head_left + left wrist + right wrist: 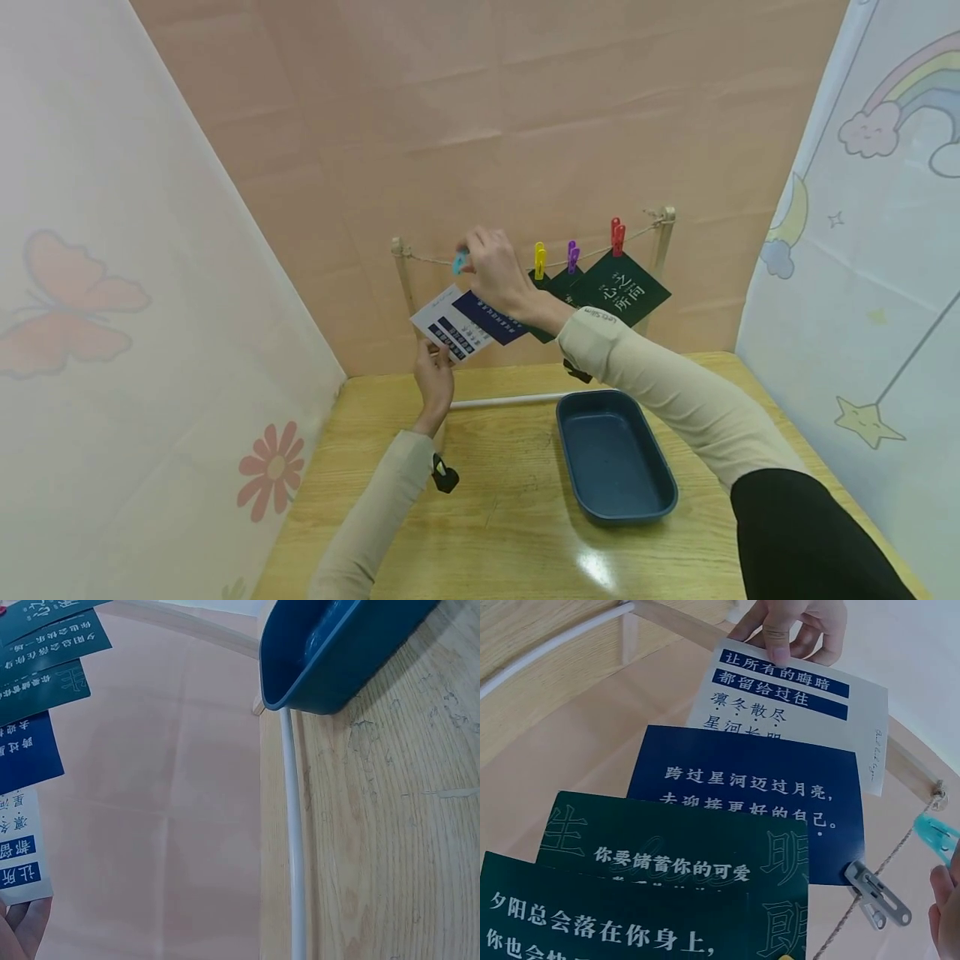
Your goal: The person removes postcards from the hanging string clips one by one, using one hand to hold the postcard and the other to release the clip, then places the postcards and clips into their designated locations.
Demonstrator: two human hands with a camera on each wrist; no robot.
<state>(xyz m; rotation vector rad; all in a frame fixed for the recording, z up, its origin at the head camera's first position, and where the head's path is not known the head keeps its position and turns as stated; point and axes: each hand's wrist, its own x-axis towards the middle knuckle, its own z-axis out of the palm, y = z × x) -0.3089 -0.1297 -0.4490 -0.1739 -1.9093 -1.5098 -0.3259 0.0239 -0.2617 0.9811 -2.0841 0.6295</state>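
My left hand (pixel 435 379) pinches the lower corner of a white card (pixel 802 694) with dark blue text bands, thumb on the printed face. Up at the string (pixel 431 260), my right hand (pixel 497 271) holds a light-blue clothespin (pixel 936 834) between its fingers. Beside the white card hangs a dark blue card (pixel 750 761), overlapping it; a grey clothespin (pixel 877 892) grips this card at the string. Further right are dark green cards (pixel 626 292) under yellow (pixel 539 262), purple (pixel 573 257) and red (pixel 617 237) clothespins. Most of the right hand lies outside the right wrist view.
The string runs between two wooden posts (pixel 663 237). On the wooden table (pixel 495 517), a dark blue tub (pixel 615 450) stands at the right, below my right forearm. A white rod (pixel 510 401) lies along the back. Printed white sheets (pixel 172 292) flank both sides.
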